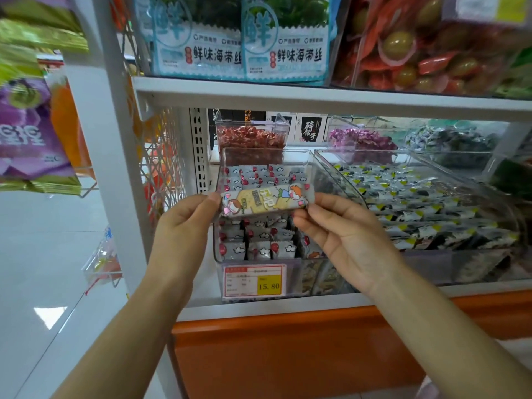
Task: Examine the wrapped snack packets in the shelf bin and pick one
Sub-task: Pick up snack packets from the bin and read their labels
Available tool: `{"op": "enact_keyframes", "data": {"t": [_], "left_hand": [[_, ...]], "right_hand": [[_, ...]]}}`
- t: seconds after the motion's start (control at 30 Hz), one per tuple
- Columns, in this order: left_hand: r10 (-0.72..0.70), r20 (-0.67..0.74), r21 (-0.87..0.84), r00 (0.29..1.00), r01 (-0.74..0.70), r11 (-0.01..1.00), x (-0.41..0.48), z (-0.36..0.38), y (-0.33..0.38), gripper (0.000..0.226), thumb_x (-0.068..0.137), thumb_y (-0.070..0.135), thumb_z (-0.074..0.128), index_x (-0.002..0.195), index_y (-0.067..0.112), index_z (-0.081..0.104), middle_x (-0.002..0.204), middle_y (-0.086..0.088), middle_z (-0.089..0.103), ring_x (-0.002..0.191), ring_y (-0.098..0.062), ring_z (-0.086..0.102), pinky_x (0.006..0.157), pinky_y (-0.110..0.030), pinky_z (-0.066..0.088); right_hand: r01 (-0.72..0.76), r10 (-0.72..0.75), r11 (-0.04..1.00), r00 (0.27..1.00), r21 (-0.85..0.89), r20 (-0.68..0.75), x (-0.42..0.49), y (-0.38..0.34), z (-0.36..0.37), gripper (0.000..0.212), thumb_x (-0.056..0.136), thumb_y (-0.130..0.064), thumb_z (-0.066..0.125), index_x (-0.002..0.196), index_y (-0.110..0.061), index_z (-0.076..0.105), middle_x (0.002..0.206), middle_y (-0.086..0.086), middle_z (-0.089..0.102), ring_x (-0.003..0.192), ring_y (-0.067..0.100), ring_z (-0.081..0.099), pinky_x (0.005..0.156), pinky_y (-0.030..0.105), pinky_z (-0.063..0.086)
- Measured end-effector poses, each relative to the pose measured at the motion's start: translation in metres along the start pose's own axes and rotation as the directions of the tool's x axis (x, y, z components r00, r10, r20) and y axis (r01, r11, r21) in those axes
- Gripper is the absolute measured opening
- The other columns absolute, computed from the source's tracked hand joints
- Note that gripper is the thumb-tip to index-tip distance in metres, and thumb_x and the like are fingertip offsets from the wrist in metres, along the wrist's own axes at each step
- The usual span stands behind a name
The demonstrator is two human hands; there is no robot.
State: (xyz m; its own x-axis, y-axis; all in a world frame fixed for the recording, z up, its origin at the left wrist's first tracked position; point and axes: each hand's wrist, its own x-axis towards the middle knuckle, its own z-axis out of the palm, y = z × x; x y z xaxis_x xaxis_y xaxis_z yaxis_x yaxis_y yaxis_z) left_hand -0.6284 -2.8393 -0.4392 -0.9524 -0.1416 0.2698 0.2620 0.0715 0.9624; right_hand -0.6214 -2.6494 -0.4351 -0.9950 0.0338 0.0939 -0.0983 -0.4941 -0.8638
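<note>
A long wrapped snack packet [264, 199] with cartoon figures on a pale yellow label is held level in front of the clear shelf bin [313, 168]. My left hand [184, 223] pinches its left end and my right hand [342, 228] pinches its right end. Behind and below the packet, the bin holds several small grey packets [259, 249] printed with red balloons and white clouds. The middle rows of those packets are hidden by the one I hold.
A price tag [254, 280] reading 15.80 hangs under the bin. A bigger clear bin [426, 208] of black-and-white packets stands to the right. Bins of red [250, 139] and purple [362, 139] sweets sit behind. The shelf above [316, 96] carries seaweed bags. White upright [115, 156] at left.
</note>
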Motion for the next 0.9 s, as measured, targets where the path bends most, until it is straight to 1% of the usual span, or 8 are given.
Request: {"op": "enact_keyframes", "data": {"t": [0.07, 0.13, 0.23, 0.37, 0.53, 0.67, 0.77, 0.9], "left_hand": [[0.033, -0.012, 0.044, 0.999, -0.032, 0.999, 0.000, 0.001, -0.001, 0.038, 0.095, 0.029, 0.048, 0.079, -0.003, 0.061, 0.074, -0.002, 0.069, 0.060, -0.001, 0.057, 0.054, -0.010, 0.044], [0.104, -0.037, 0.134, 0.994, -0.098, 0.986, 0.000, 0.000, 0.000, 0.042, 0.094, 0.030, 0.048, 0.082, -0.009, 0.058, 0.083, -0.021, 0.063, 0.063, -0.012, 0.051, 0.057, -0.022, 0.040], [0.146, 0.004, 0.159, 0.989, -0.144, 0.977, 0.000, -0.002, 0.004, 0.034, 0.094, 0.028, 0.050, 0.074, 0.004, 0.065, 0.065, -0.002, 0.067, 0.052, -0.001, 0.052, 0.054, -0.015, 0.045], [0.165, 0.122, 0.163, 0.979, -0.184, 0.969, 0.000, -0.005, 0.009, 0.025, 0.091, 0.020, 0.054, 0.071, 0.015, 0.069, 0.062, 0.005, 0.069, 0.048, 0.004, 0.051, 0.049, -0.007, 0.042], [0.080, 0.318, 0.129, 0.945, -0.127, 0.983, 0.000, -0.009, 0.015, 0.019, 0.087, 0.007, 0.059, 0.086, 0.021, 0.071, 0.071, 0.003, 0.073, 0.065, -0.005, 0.065, 0.059, -0.015, 0.052], [0.091, 0.333, 0.170, 0.939, -0.154, 0.973, 0.000, -0.010, 0.014, 0.024, 0.086, 0.006, 0.059, 0.104, 0.019, 0.067, 0.071, 0.005, 0.073, 0.058, 0.000, 0.061, 0.049, -0.009, 0.044], [0.102, 0.329, 0.195, 0.939, -0.173, 0.965, -0.002, -0.009, 0.015, 0.029, 0.087, 0.002, 0.057, 0.109, 0.021, 0.064, 0.064, 0.007, 0.069, 0.049, 0.000, 0.056, 0.047, -0.010, 0.044], [0.058, 0.344, 0.096, 0.937, -0.097, 0.991, -0.002, -0.011, 0.017, 0.033, 0.087, 0.002, 0.057, 0.108, 0.028, 0.064, 0.077, 0.007, 0.071, 0.061, -0.004, 0.065, 0.056, -0.015, 0.051]], "right_hand": [[0.005, -0.005, 1.000, 1.000, -0.004, -0.031, 0.001, 0.001, -0.001, 0.016, 0.082, 0.010, 0.054, 0.093, 0.002, 0.063, 0.077, 0.012, 0.071, 0.069, 0.018, 0.070, 0.060, 0.020, 0.055], [0.005, -0.005, 1.000, 0.998, 0.004, -0.061, 0.002, 0.002, -0.001, 0.016, 0.083, 0.011, 0.053, 0.094, 0.003, 0.062, 0.076, 0.013, 0.071, 0.067, 0.018, 0.070, 0.058, 0.021, 0.055], [0.005, -0.002, 1.000, 0.995, 0.028, -0.095, 0.003, 0.002, -0.002, 0.014, 0.085, 0.009, 0.053, 0.093, 0.003, 0.062, 0.072, 0.011, 0.069, 0.063, 0.017, 0.069, 0.056, 0.020, 0.055], [0.001, 0.010, 0.997, 0.989, 0.073, -0.145, 0.004, 0.000, -0.004, 0.012, 0.086, 0.007, 0.053, 0.092, 0.002, 0.061, 0.066, 0.008, 0.069, 0.061, 0.016, 0.069, 0.055, 0.020, 0.054], [0.050, -0.043, 0.998, 0.982, 0.029, -0.185, 0.005, 0.001, -0.006, 0.013, 0.088, 0.007, 0.051, 0.087, -0.002, 0.061, 0.059, 0.003, 0.068, 0.057, 0.013, 0.067, 0.054, 0.020, 0.054], [0.088, -0.100, 0.993, 0.979, -0.073, -0.180, 0.005, 0.002, -0.006, 0.009, 0.090, -0.007, 0.054, 0.084, -0.006, 0.061, 0.060, 0.002, 0.066, 0.055, 0.015, 0.065, 0.050, 0.023, 0.054], [0.109, -0.139, 0.975, 0.980, -0.195, -0.144, 0.004, 0.002, -0.007, 0.016, 0.081, -0.024, 0.064, 0.077, -0.009, 0.064, 0.068, 0.006, 0.059, 0.059, 0.016, 0.061, 0.049, 0.024, 0.052], [0.182, -0.210, 0.928, 0.976, -0.326, -0.052, 0.003, 0.003, -0.008, 0.012, 0.083, -0.014, 0.063, 0.093, -0.009, 0.069, 0.094, 0.012, 0.067, 0.075, 0.019, 0.068, 0.062, 0.023, 0.055]]}}
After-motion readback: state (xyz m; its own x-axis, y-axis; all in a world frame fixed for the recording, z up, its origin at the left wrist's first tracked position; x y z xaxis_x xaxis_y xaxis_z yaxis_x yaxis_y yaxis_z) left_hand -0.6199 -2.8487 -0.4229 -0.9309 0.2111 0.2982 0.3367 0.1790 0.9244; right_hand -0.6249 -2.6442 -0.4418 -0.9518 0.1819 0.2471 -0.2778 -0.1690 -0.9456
